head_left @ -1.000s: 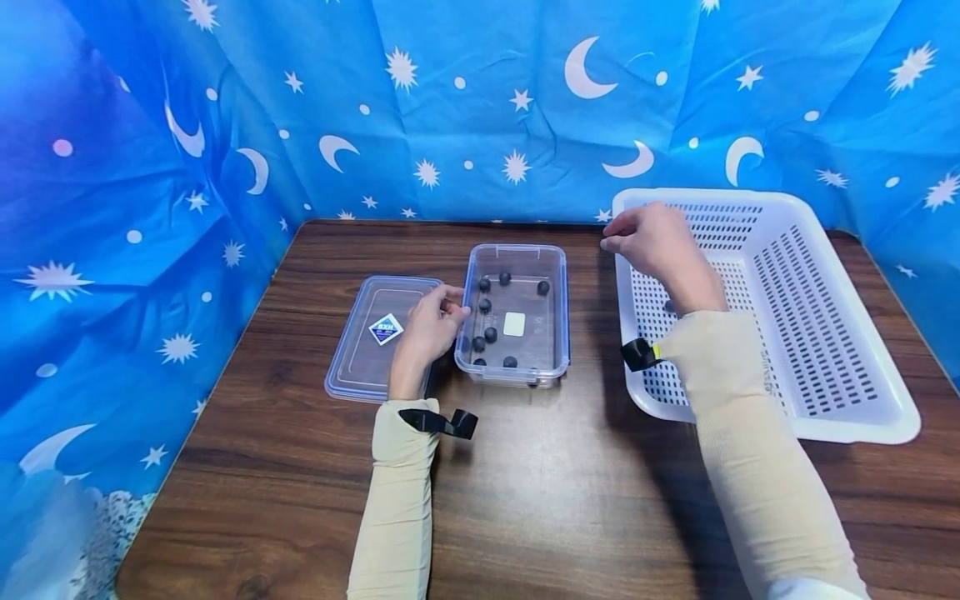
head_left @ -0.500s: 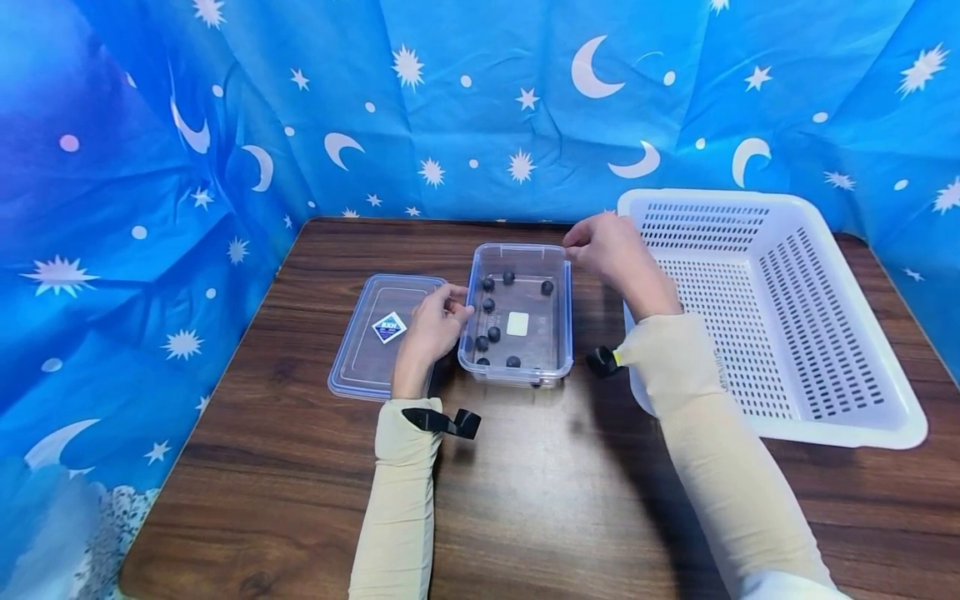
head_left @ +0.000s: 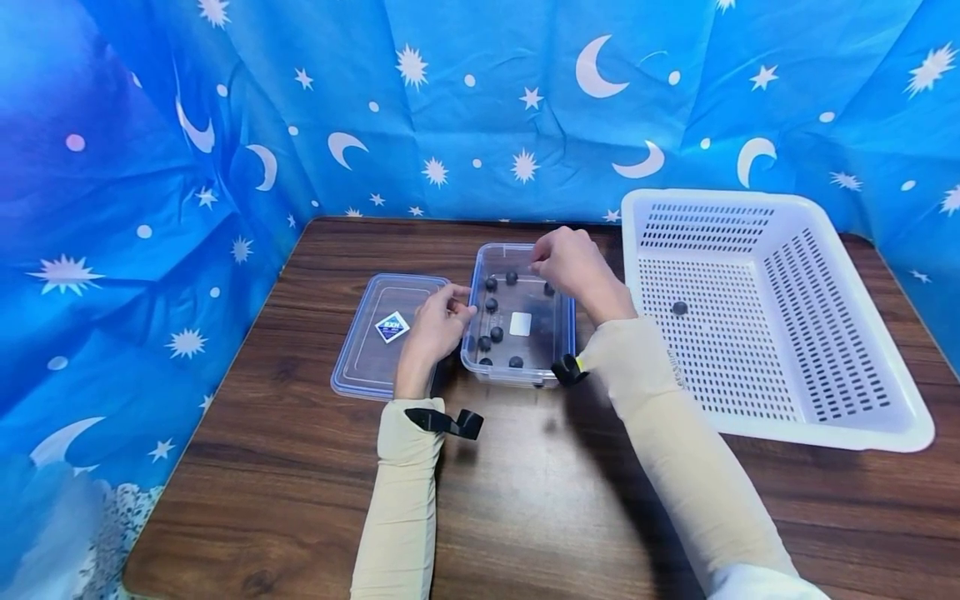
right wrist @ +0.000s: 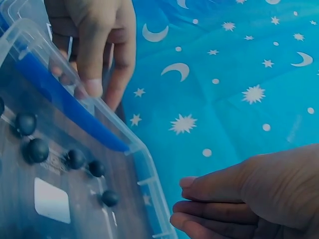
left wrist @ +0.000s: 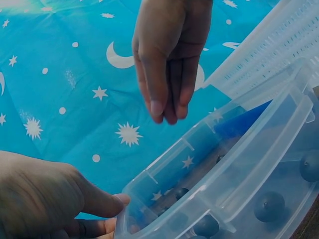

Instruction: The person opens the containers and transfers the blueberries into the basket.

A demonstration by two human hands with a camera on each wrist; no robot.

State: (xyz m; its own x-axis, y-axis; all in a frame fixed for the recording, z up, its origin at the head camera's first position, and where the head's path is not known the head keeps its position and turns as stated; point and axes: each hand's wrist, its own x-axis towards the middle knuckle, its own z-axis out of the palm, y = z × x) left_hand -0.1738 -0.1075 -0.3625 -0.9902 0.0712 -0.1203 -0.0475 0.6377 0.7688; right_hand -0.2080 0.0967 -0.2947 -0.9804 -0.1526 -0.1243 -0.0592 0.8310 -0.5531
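Note:
A clear plastic food container [head_left: 521, 375] holds several small dark balls [head_left: 497, 334]. My left hand [head_left: 437, 325] holds its left side, the thumb at the rim and the other fingers against the outer wall, as the left wrist view shows. My right hand [head_left: 573, 265] hovers over the container's far right corner. Its fingers point down, nearly straight, thumb close to them; the right wrist view shows no ball between thumb and fingers [right wrist: 219, 211]. The container's lid [head_left: 367, 358], with a blue and white label, lies flat to the left, partly under my left hand.
A white perforated basket [head_left: 825, 333] stands on the right of the brown wooden table [head_left: 495, 500], with one dark ball [head_left: 679, 308] in it. A blue cloth [head_left: 465, 108] with moons and stars hangs behind the table.
My right hand has moved left from the basket's near-left rim to above the container. The dark ball in the basket is now fully in view. My left hand stays at the container.

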